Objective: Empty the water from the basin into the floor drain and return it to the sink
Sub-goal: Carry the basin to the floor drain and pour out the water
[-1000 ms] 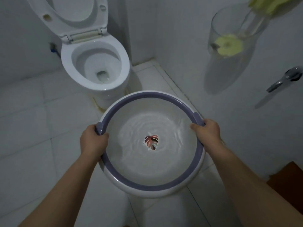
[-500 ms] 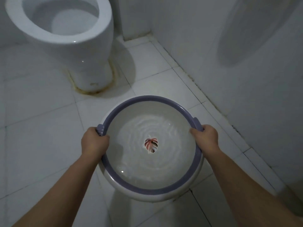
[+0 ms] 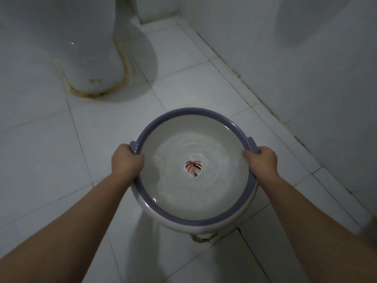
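A round white basin (image 3: 191,220) with a purple rim hangs level above the tiled floor, low in the middle of the head view. Rippling water fills its bottom, over a red leaf print (image 3: 193,168). My left hand (image 3: 126,160) grips the rim at its left handle, and my right hand (image 3: 262,161) grips the right handle. Just below the basin's near edge a pale round fitting, maybe the floor drain (image 3: 203,238), peeks out, mostly hidden by the basin.
The white toilet base (image 3: 91,58) with a stained seal stands on the floor at the upper left. A tiled wall (image 3: 316,68) runs along the right side, meeting the floor in a dark grout line. White floor tiles (image 3: 40,160) surround the basin.
My view has tilted further down and the basin has sunk toward the floor. The toilet bowl has left the frame, leaving only its base. Both hands kept their grip.
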Demonstrator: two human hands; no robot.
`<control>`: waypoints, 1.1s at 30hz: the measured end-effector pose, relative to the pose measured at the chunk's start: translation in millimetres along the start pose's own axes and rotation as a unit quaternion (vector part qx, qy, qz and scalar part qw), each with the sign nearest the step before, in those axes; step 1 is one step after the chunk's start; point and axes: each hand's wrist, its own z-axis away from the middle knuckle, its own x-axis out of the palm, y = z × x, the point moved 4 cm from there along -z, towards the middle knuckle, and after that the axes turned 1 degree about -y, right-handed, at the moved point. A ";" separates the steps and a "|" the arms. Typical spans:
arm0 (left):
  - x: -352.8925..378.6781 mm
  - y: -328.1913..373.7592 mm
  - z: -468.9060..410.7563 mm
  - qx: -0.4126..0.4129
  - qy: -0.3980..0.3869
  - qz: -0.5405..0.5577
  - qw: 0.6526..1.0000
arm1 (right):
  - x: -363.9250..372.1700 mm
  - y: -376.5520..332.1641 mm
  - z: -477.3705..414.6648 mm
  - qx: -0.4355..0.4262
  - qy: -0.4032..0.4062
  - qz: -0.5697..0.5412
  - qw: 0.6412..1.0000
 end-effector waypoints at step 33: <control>43.6 1.7 3.7 0.031 -0.024 0.009 0.999 | -14.2 32.0 -19.6 -0.043 0.046 0.010 0.998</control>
